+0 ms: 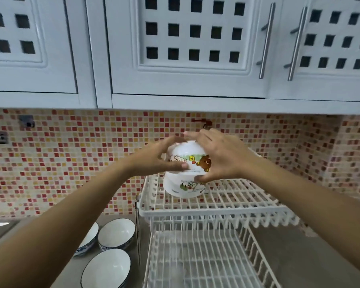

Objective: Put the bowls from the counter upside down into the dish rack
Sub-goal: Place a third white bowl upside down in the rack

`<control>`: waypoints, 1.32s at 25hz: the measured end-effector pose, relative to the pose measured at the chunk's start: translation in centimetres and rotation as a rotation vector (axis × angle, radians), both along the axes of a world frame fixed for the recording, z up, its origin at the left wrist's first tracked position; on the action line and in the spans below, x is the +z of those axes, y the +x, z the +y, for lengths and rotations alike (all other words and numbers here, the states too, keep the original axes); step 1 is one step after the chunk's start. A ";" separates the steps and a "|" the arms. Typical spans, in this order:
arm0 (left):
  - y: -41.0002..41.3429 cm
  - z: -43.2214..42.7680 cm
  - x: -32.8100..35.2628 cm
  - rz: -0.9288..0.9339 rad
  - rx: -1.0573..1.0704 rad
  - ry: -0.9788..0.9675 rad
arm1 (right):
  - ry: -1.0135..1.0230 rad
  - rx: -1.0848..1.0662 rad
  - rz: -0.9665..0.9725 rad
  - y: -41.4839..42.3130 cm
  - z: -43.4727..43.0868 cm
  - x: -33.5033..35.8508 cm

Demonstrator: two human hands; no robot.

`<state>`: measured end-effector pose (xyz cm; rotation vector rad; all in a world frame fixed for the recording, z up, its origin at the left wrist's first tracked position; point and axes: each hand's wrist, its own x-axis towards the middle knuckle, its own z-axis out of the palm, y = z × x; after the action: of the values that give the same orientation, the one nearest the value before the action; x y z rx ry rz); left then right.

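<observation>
White lattice-front cabinets (pixel 187 44) hang above a red-and-yellow mosaic tile wall (pixel 71 154).

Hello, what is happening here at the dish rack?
A person's left hand and right hand hold a white cartoon bowl upside down, setting it on another upturned bowl on the upper shelf of the white dish rack. Three blue-rimmed bowls wait upright on the counter.
</observation>
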<state>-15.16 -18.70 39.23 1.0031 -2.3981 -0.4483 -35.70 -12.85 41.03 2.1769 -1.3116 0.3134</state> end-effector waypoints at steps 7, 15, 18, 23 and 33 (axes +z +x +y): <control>-1.7 1.4 -2.3 -0.116 0.149 -0.256 | 0.497 0.043 -0.525 -3.1 -1.5 -3.6; -1.3 1.4 -5.2 -0.288 0.164 -0.149 | 0.526 0.111 -0.523 -3.9 -3.8 -8.2; -1.1 0.8 -6.0 -0.332 0.153 -0.228 | 0.517 0.136 -0.536 -3.8 -4.2 -9.4; -0.9 -0.2 -7.1 -0.301 0.140 -0.255 | 0.525 0.151 -0.500 -4.0 -4.8 -9.9; -0.9 -0.1 -6.6 -0.347 0.154 -0.199 | 0.560 0.144 -0.474 -3.7 -4.6 -9.5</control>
<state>-16.06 -18.84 32.60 1.2442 -2.5742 0.0247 -39.35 -17.45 31.50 2.7917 -1.6463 0.6076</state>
